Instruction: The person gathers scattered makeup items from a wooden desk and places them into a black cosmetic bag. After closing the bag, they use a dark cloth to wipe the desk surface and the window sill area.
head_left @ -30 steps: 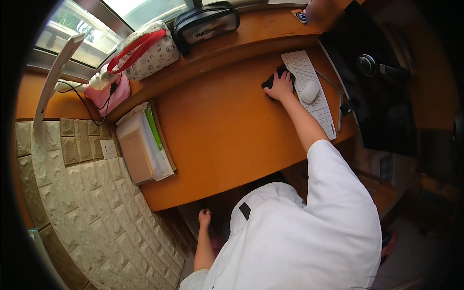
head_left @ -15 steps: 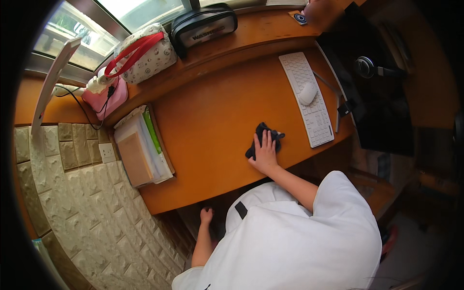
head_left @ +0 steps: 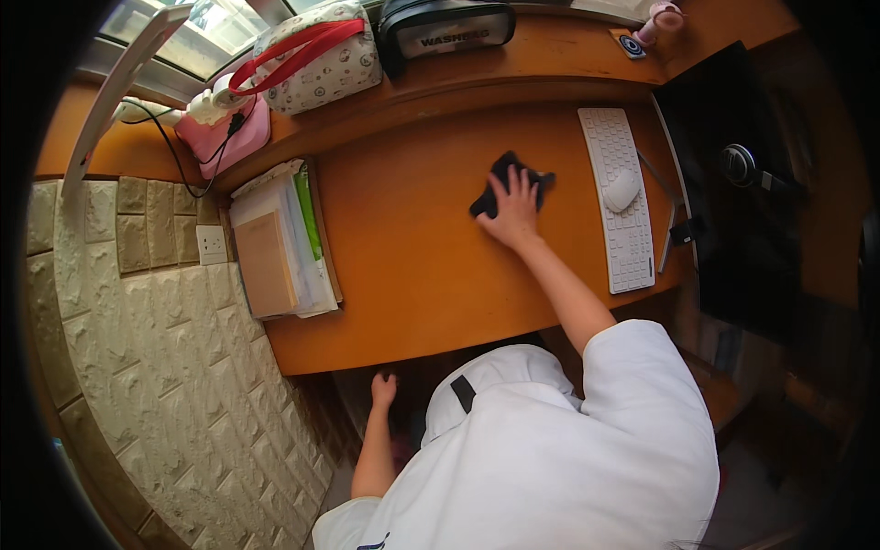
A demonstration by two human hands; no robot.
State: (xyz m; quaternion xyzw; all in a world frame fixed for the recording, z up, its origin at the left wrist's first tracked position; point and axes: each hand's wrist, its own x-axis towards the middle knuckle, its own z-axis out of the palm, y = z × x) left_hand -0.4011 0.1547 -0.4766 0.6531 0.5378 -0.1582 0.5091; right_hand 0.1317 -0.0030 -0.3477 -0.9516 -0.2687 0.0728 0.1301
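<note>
My right hand (head_left: pixel 515 209) presses a dark cloth (head_left: pixel 500 183) against the brown wooden desk (head_left: pixel 412 266), its fingers spread over the bunched fabric. Part of the cloth is hidden under the palm and fingers. Below the desk's near edge, my left hand (head_left: pixel 384 390) hangs with its fingers curled closed. Whether it holds anything cannot be made out. To the right of the cloth lies a white keyboard (head_left: pixel 616 147) with a white mouse (head_left: pixel 621 191) resting on it.
A stack of papers and folders (head_left: pixel 266 252) lies at the desk's left end. Along the raised back ledge stand a patterned pouch (head_left: pixel 330 69) with a red strap and a black toiletry bag (head_left: pixel 449 37). A dark monitor (head_left: pixel 733 229) and headphones (head_left: pixel 739 165) are at right.
My right hand has pushed the cloth across the desk, away from me toward the back ledge, and the arm is stretched further out. My left hand stays low by the near edge.
</note>
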